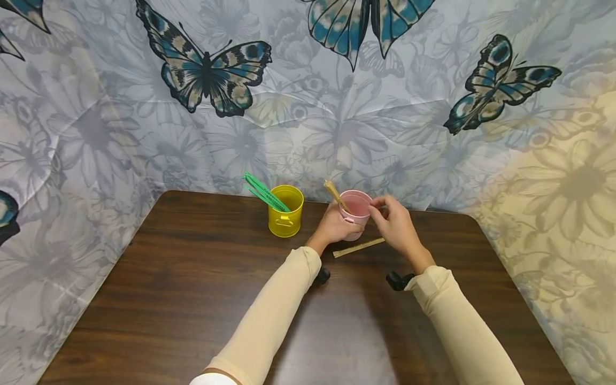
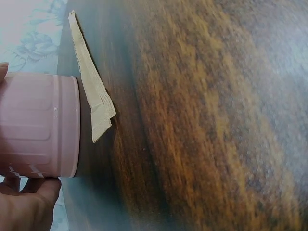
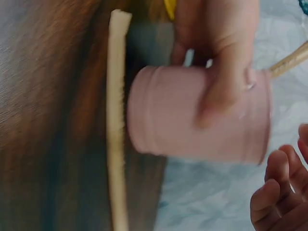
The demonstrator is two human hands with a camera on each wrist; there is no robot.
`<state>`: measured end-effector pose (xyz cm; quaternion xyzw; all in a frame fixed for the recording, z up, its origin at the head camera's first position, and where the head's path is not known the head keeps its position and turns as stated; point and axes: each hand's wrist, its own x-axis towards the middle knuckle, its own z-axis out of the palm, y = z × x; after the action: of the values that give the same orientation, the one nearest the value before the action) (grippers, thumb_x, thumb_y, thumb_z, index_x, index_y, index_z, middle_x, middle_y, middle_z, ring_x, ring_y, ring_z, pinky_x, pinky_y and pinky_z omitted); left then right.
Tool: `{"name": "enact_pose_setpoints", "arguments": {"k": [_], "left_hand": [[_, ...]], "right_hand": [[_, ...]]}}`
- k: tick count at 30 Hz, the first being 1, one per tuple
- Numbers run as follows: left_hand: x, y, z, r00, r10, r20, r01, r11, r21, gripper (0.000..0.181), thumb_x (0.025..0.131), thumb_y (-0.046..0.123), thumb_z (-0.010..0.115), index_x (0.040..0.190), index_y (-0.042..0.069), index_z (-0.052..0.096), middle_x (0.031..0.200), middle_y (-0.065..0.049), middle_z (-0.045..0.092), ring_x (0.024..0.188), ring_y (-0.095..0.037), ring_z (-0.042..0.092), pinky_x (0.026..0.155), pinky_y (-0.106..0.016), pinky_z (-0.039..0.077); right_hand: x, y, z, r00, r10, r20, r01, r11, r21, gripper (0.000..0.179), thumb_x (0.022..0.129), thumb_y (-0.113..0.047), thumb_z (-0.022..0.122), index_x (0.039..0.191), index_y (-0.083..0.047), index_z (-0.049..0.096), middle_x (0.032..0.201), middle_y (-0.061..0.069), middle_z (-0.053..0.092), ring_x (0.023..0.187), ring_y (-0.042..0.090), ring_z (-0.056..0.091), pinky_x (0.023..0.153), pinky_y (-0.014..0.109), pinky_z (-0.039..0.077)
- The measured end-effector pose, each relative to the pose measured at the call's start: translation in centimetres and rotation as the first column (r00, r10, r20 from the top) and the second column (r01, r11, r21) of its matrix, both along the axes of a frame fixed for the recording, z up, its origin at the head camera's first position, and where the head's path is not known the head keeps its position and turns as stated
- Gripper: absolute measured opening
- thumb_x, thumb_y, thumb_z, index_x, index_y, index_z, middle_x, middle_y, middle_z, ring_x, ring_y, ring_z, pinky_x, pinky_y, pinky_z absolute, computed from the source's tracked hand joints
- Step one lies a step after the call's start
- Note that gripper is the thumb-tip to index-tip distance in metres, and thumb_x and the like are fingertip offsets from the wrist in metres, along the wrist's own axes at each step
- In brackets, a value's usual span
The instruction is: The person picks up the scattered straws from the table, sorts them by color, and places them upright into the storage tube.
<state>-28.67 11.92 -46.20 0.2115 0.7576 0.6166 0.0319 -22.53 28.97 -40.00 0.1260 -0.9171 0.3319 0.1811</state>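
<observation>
A small pink bucket (image 1: 356, 204) is gripped by my left hand (image 1: 333, 224), its thumb across the bucket's side in the right wrist view. Several narrow tan paper packets (image 1: 335, 193) lean out over the bucket's left rim. Close to the right rim is my right hand (image 1: 395, 223), with thumb and fingers bent loosely. The right wrist view shows those fingertips (image 3: 276, 166) just beyond the bucket's mouth, with nothing seen between them. One long tan paper packet (image 1: 358, 247) lies on the table in front of the bucket, partly under the right hand in the head view.
A yellow bucket (image 1: 285, 222) with several thin green strips (image 1: 264, 191) leaning in it stands left of the pink one. Both stand near the far edge of the dark wooden table (image 1: 202, 289). Behind it hangs a butterfly-patterned cloth (image 1: 298, 117).
</observation>
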Motion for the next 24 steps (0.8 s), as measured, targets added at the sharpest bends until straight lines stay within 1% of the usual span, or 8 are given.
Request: {"name": "enact_pose_setpoints", "arguments": {"k": [4, 7, 10, 12, 15, 18, 21, 24], "left_hand": [[0.3, 0.1, 0.1, 1.000, 0.018, -0.002, -0.018, 0.999, -0.034, 0.089, 0.071, 0.007, 0.090, 0.146, 0.010, 0.042, 0.136, -0.010, 0.059, 0.123, -0.022, 0.061, 0.108, -0.034, 0.050], [0.3, 0.1, 0.1, 1.000, 0.027, 0.005, -0.027, 0.999, -0.039, 0.090, 0.070, 0.007, 0.090, 0.146, 0.010, 0.042, 0.135, -0.010, 0.060, 0.122, -0.022, 0.062, 0.108, -0.034, 0.050], [0.3, 0.0, 0.2, 1.000, 0.028, 0.012, -0.028, 0.999, -0.033, 0.087, 0.071, 0.007, 0.090, 0.145, 0.010, 0.044, 0.134, -0.011, 0.061, 0.121, -0.023, 0.062, 0.107, -0.035, 0.051], [0.3, 0.0, 0.3, 0.999, 0.029, 0.014, -0.028, 0.999, -0.032, 0.086, 0.071, 0.007, 0.090, 0.144, 0.009, 0.045, 0.133, -0.011, 0.061, 0.121, -0.025, 0.062, 0.107, -0.036, 0.051], [0.2, -0.1, 0.3, 0.999, 0.031, 0.010, -0.031, 0.999, -0.044, 0.085, 0.071, 0.007, 0.089, 0.144, 0.009, 0.045, 0.135, -0.012, 0.061, 0.122, -0.026, 0.062, 0.107, -0.037, 0.050], [0.1, -0.2, 0.1, 0.999, 0.037, 0.018, -0.036, 0.998, -0.060, 0.086, 0.072, 0.009, 0.089, 0.145, 0.010, 0.044, 0.136, -0.012, 0.059, 0.123, -0.025, 0.061, 0.108, -0.037, 0.050], [0.1, -0.2, -0.1, 0.999, 0.042, 0.031, -0.039, 0.997, -0.073, 0.087, 0.073, 0.011, 0.090, 0.146, 0.011, 0.043, 0.136, -0.010, 0.058, 0.122, -0.022, 0.061, 0.107, -0.037, 0.051], [-0.1, -0.1, -0.3, 0.998, 0.045, 0.040, -0.041, 0.996, -0.077, 0.087, 0.073, 0.013, 0.090, 0.146, 0.013, 0.043, 0.135, -0.007, 0.059, 0.120, -0.020, 0.061, 0.106, -0.035, 0.051]], "right_hand": [[0.3, 1.4, -2.2, 0.997, -0.080, 0.013, 0.080, 0.997, 0.019, 0.015, 0.101, -0.016, 0.064, 0.110, -0.004, 0.064, 0.100, 0.013, 0.066, 0.069, 0.016, 0.051, 0.062, 0.026, 0.043], [0.5, 2.3, -4.0, 0.995, -0.082, 0.062, 0.077, 0.994, 0.072, 0.014, 0.100, -0.014, 0.064, 0.108, -0.003, 0.067, 0.103, 0.014, 0.066, 0.075, 0.018, 0.053, 0.068, 0.027, 0.045], [0.8, 2.6, -5.4, 0.991, -0.026, 0.132, 0.010, 0.992, 0.124, 0.013, 0.098, -0.011, 0.066, 0.108, -0.002, 0.070, 0.106, 0.014, 0.066, 0.079, 0.020, 0.059, 0.072, 0.031, 0.049], [0.9, 2.6, -6.1, 0.984, 0.026, 0.177, -0.052, 0.988, 0.144, 0.015, 0.097, -0.009, 0.068, 0.110, -0.002, 0.071, 0.110, 0.015, 0.067, 0.087, 0.024, 0.064, 0.077, 0.036, 0.053], [1.1, 2.2, -6.8, 0.967, 0.093, 0.238, -0.133, 0.979, 0.157, 0.019, 0.096, -0.008, 0.069, 0.113, -0.002, 0.071, 0.115, 0.015, 0.066, 0.101, 0.031, 0.066, 0.087, 0.047, 0.055], [1.4, 1.7, -7.2, 0.954, 0.119, 0.276, -0.173, 0.968, 0.182, 0.022, 0.095, -0.010, 0.070, 0.117, -0.004, 0.070, 0.118, 0.014, 0.066, 0.112, 0.036, 0.065, 0.095, 0.055, 0.054], [1.6, 1.5, -7.4, 0.950, 0.117, 0.289, -0.181, 0.961, 0.207, 0.022, 0.095, -0.010, 0.071, 0.116, -0.005, 0.071, 0.114, 0.013, 0.065, 0.108, 0.034, 0.066, 0.091, 0.052, 0.055], [1.8, 1.5, -7.5, 0.954, 0.113, 0.279, -0.177, 0.961, 0.215, 0.016, 0.094, -0.010, 0.072, 0.109, -0.008, 0.074, 0.106, 0.009, 0.064, 0.096, 0.026, 0.065, 0.082, 0.042, 0.055]]}}
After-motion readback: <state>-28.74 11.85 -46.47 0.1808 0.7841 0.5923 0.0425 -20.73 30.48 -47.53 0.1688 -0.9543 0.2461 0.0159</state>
